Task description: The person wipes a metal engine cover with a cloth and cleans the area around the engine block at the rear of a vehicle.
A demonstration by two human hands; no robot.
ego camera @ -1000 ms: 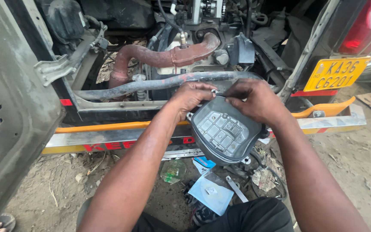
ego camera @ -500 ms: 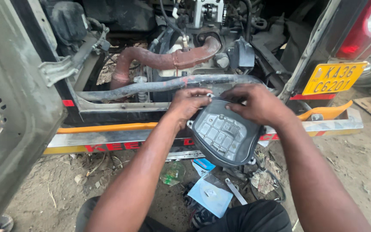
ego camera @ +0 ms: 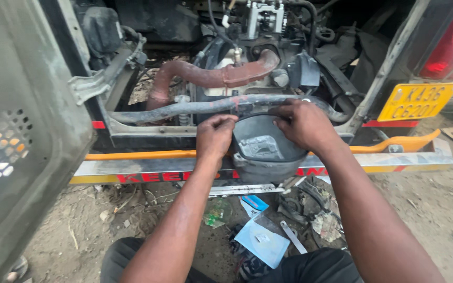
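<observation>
My left hand and my right hand both grip the upper rim of a dark grey plastic housing, rounded with a ribbed face. I hold it upright in front of the open rear engine bay of a small vehicle, just above the striped rear bumper. My left fingers pinch the rim's left side; my right hand curls over its top right. Behind the housing runs a grey hose, and above that a rusty brown exhaust pipe.
The grey engine cover panel hangs open at the left. A yellow number plate and a red tail lamp are at the right. On the dirt lie a blue packet, a metal spanner, rags and small litter.
The housing has been tipped up and moved forward toward the engine bay; its ribbed face, seen from above before, now faces me more edge-on. Both hands stayed on its rim.
</observation>
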